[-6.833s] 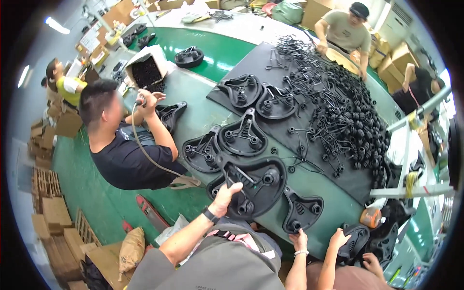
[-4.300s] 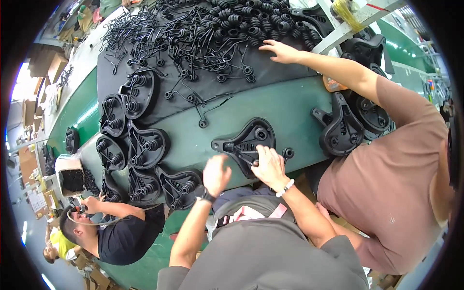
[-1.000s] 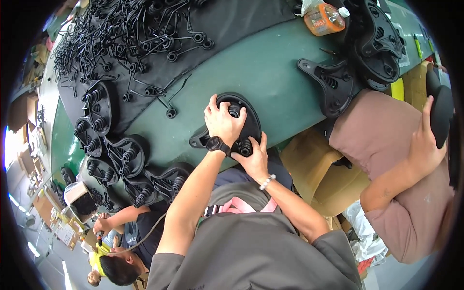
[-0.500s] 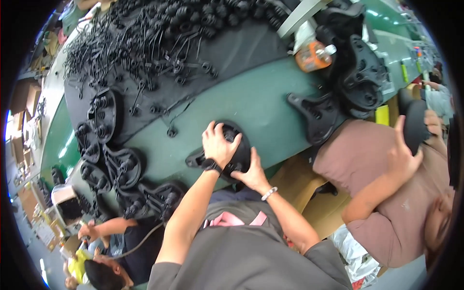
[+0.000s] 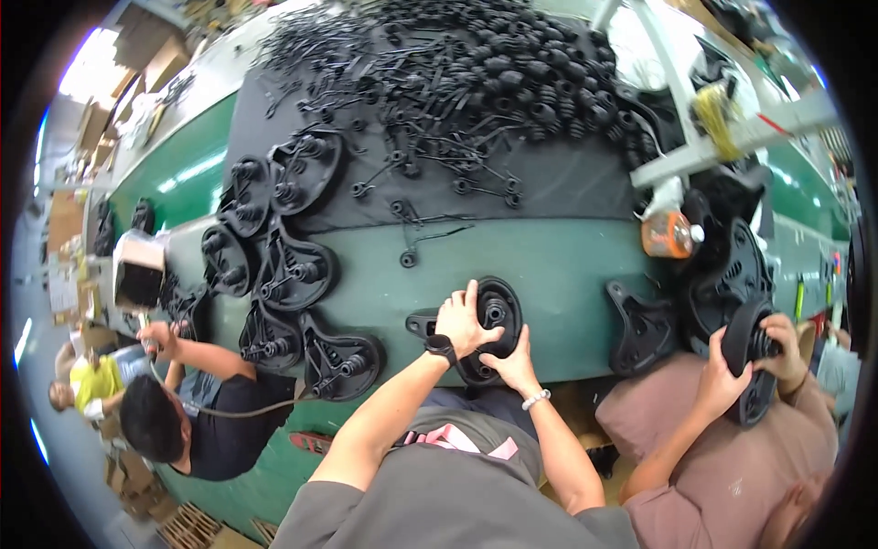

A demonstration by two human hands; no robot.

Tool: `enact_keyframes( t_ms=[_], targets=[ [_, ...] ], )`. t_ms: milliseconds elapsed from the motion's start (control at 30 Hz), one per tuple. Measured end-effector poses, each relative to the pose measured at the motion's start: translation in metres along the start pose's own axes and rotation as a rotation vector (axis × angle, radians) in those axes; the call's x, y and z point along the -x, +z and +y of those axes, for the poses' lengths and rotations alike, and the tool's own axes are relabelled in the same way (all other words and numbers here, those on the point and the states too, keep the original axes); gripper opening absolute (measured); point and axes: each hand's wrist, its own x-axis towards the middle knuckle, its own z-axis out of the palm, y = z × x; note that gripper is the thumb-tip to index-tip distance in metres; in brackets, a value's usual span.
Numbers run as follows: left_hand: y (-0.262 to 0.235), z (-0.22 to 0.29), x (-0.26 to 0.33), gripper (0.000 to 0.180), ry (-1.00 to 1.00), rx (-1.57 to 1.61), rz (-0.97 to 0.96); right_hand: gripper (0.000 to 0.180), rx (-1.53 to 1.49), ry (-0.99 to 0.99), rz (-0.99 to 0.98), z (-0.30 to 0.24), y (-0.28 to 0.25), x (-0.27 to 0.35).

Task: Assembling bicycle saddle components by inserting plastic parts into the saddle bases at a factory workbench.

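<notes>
An upturned black bicycle saddle [image 5: 512, 306] lies on the green table in front of me, its narrow nose to the left and a round spring fitting on its underside. Across its middle lies my left hand [image 5: 465, 327], thumb stretched toward that fitting and fingers gripping the body. My right hand [image 5: 516, 368] holds the near right rim, with the thumb on the underside and the other fingers partly hidden. Just beyond my hands, a loose black wire frame with small coils [image 5: 409, 229] rests at the edge of the black cloth.
Several upturned saddles with springs [image 5: 297, 274] sit at left. Piled coil springs [image 5: 540, 73] and wire rods cover the black cloth [image 5: 567, 178]. At right are a bare saddle shell [image 5: 640, 325], an orange bottle [image 5: 668, 235] and a co-worker's hands [image 5: 718, 389] holding a saddle. Another person [image 5: 201, 393] works at left.
The view has swung, so the table sits lower and further right. Both my hands stay on the saddle, the left thumb now nearer its fitting. The right co-worker's saddle has turned, showing its spring.
</notes>
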Motion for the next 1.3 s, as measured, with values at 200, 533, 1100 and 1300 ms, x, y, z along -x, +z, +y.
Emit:
enact_keyframes(
  t_ms=[200, 533, 1100, 1300],
  targets=[
    [-0.008, 0.002, 0.002, 0.110, 0.021, 0.065, 0.115, 0.137, 0.079, -0.028, 0.008, -0.012, -0.003, -0.005],
    [0.006, -0.027, 0.049, 0.108, 0.057, 0.132, 0.250, 0.130, -0.015, 0.056, -0.005, -0.018, 0.005, -0.001],
    [0.008, -0.090, 0.111, 0.092, -0.347, 0.715, 0.338, 0.111, -0.335, 0.027, 0.162, -0.042, 0.103, -0.009],
    [-0.049, -0.124, 0.152, 0.058, -0.047, 0.563, 0.556, 0.126, -0.247, -0.001, 0.134, -0.049, 0.132, -0.035]
  ],
)
